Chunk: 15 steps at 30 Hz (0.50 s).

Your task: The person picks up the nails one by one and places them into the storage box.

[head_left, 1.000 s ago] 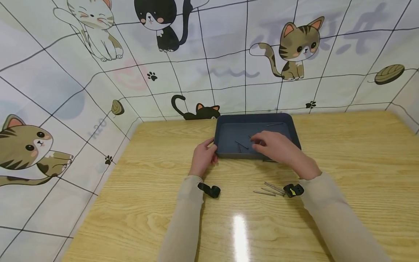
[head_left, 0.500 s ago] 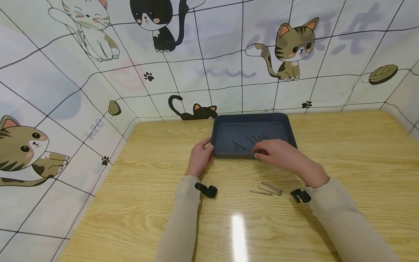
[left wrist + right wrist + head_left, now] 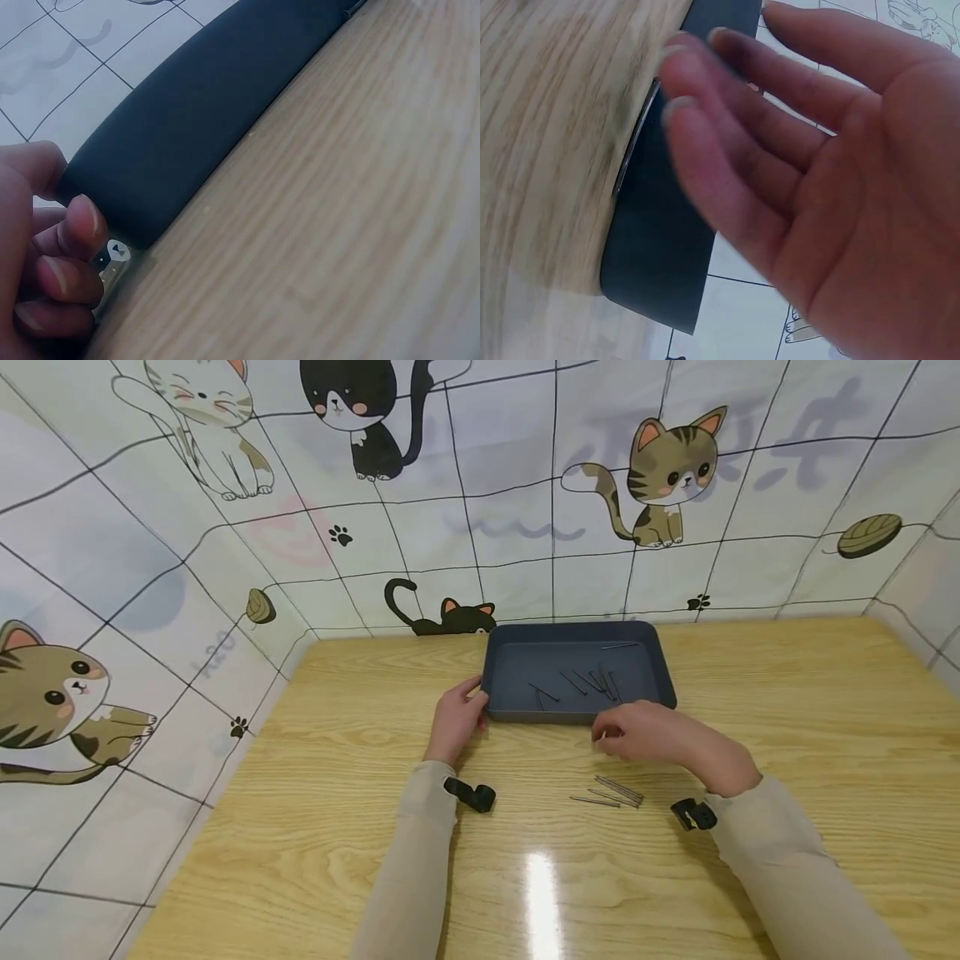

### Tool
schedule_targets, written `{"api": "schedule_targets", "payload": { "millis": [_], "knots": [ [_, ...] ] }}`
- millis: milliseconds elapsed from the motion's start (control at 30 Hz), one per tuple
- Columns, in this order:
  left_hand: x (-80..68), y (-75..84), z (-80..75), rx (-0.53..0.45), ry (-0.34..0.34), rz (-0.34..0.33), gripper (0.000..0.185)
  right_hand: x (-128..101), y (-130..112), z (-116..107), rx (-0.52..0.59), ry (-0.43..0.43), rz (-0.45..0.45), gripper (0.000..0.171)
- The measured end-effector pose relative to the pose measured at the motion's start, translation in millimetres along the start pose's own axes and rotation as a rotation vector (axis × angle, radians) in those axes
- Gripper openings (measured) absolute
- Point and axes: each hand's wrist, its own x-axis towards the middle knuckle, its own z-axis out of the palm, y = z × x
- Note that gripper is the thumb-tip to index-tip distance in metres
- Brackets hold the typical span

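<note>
Nails go from the counter point(image 3: 750, 693) into the tray point(image 3: 501, 675)

The left hand point(image 3: 455, 723) holds the tray's near left corner, fingers curled on it. The right hand point(image 3: 660, 739) hangs loose and empty, just above the loose nails point(image 3: 611, 793) in front of the tray. More nails point(image 3: 592, 681) lie inside. A good next pick would pinch 1 nail near its middle while the tray is kept steady.

Two bare hands, long beige sleeves point(image 3: 420, 860) reaching the wrists.
</note>
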Motion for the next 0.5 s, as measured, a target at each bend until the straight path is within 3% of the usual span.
{"api": "schedule_targets", "payload": {
  "millis": [500],
  "knots": [
    [-0.1, -0.4, 0.2, -0.028, -0.005, -0.017, 0.042, -1.7, 0.5, 6.9, -0.060, -0.141, 0.083, 0.006]
  ]
}}
